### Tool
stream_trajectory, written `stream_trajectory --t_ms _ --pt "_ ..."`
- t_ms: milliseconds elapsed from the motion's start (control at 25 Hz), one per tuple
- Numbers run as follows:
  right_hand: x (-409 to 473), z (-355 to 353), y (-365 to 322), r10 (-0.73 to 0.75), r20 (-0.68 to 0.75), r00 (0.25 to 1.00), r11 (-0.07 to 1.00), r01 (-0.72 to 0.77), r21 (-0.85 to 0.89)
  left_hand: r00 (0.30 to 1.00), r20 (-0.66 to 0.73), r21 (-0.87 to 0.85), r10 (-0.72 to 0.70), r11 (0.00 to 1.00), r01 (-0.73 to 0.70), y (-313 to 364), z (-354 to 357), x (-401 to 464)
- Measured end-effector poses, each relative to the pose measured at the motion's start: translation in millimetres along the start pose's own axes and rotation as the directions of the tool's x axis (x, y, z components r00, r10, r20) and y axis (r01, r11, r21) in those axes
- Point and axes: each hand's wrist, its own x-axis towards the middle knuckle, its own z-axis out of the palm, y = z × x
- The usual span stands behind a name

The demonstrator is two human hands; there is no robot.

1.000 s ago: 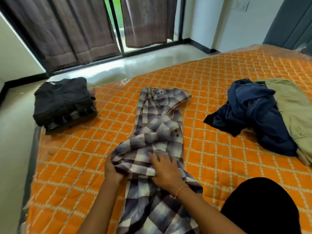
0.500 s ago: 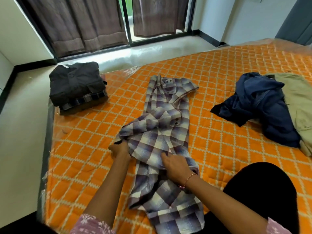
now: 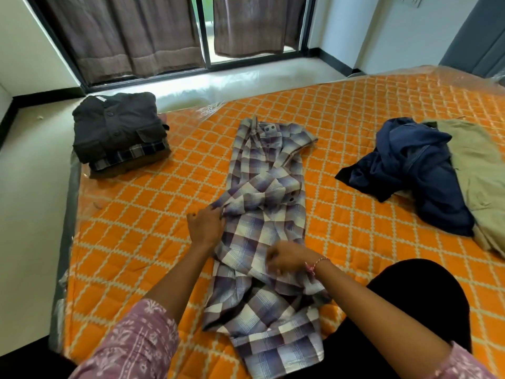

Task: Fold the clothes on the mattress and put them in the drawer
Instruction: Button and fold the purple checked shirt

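Observation:
A purple and white checked shirt (image 3: 269, 192) lies lengthwise down the middle of the orange quilted mattress (image 3: 142, 228), collar at the far end. My left hand (image 3: 205, 225) grips a bunched fold at the shirt's left edge. Lower on the shirt, my right hand (image 3: 284, 257) pinches the fabric near its middle. A stack of folded clothes (image 3: 120, 132), black shirt on top, sits on the mattress's far left corner. At the right lie a crumpled navy garment (image 3: 418, 170) and a beige garment (image 3: 481, 181).
The mattress ends at the left against pale floor (image 3: 32, 214). Brown curtains (image 3: 136, 34) hang over a glass door at the back. My black-clad knee (image 3: 410, 305) rests on the mattress at lower right. No drawer is in view.
My left hand has carried the shirt's left fold up and away from me. My right hand has slid lower on the shirt and curled into a pinch. The view has tilted down.

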Motion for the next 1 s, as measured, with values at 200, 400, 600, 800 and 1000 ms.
stream_trajectory --t_ms 200,400,600,800,1000 --pt "32 -21 2 0.033 -0.579 0.815 0.994 0.031 0.101 0.769 0.087 -0.864 -0.633 0.337 0.375 10 -43 0" --pt "65 -36 16 0.117 -0.700 0.705 0.991 -0.037 0.129 0.651 0.176 -0.938 -0.738 0.074 0.338 -15 -60 -7" --pt "115 -102 46 0.368 -0.598 0.712 0.777 0.118 0.619 0.936 -0.317 0.043 0.152 0.988 -0.146 45 33 9" --pt "164 -169 58 0.586 -0.189 0.788 -0.053 0.270 0.961 0.840 0.476 -0.047 0.260 0.961 -0.271 101 138 77" --pt "214 -230 70 0.675 -0.364 0.642 0.123 0.388 0.913 0.833 0.536 -0.265 0.136 0.964 0.013 121 167 126"
